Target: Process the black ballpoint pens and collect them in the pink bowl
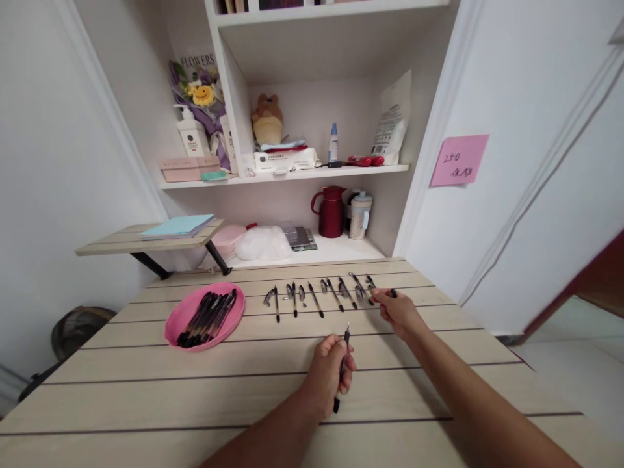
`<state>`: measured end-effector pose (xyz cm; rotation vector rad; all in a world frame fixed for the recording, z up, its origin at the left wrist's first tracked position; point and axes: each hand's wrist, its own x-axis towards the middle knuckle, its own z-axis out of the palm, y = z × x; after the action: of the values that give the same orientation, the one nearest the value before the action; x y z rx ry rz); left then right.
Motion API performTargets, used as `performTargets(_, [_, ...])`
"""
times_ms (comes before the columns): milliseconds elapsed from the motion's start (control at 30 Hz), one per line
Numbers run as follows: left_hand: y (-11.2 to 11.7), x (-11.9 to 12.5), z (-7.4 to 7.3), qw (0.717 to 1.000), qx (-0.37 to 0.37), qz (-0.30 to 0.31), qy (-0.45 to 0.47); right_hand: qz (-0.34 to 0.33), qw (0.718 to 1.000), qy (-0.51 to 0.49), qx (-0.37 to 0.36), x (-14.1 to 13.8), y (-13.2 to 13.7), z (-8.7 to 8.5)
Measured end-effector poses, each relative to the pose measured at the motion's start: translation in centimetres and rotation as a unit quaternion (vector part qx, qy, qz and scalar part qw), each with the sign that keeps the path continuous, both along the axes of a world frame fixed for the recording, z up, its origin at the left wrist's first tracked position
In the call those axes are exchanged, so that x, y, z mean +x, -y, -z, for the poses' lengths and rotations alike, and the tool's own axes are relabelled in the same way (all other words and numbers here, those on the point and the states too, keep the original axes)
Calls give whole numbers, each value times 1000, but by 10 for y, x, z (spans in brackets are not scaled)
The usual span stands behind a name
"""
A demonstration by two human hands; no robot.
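My left hand (329, 370) is closed around an uncapped black pen (346, 337), its tip pointing up and away from me. Farther right, my right hand (400, 312) pinches a small black piece that looks like a pen cap (393, 293), mostly hidden by the fingers. It hovers at the right end of a row of black pens (315, 299) laid out on the table. Clear caps and small parts (301, 294) lie beside these pens. On the left, a pink tray (238, 318) holds a pile of black pens (207, 317).
The slatted wooden table (273, 383) meets a white shelf unit (292, 172) at the back. A small raised stand (117, 242) carries blue paper (179, 226). A red jug (332, 213) and a pale cup (360, 216) stand on the lower shelf.
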<state>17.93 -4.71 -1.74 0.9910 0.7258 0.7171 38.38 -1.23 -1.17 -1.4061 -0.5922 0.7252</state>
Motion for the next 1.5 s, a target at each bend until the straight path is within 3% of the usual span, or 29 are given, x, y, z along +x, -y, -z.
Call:
performTargets(133, [0, 3, 4, 1000, 10, 7, 4, 66, 986, 129, -80, 55, -26, -6])
performTargets(233, [-3, 7, 10, 1000, 6, 3, 4, 88, 960, 226, -141, 79, -46, -5])
performTargets(533, [-8, 11, 19, 1000, -17, 19, 7, 51, 878, 382, -284, 95, -91, 13])
performTargets(733, [-6, 11, 14, 1000, -17, 17, 0, -2, 835, 427, -348, 108, -91, 12])
performTargets(1033, [-6, 9, 16, 1000, 10, 13, -5, -18, 785, 489, -380, 108, -63, 8])
performTargets(1267, [-5, 9, 11, 1000, 6, 8, 0, -32, 778, 509, -368, 89, -52, 4])
performTargets(1500, [-6, 8, 13, 1000, -10, 6, 0, -49, 808, 486, -331, 86, -39, -13])
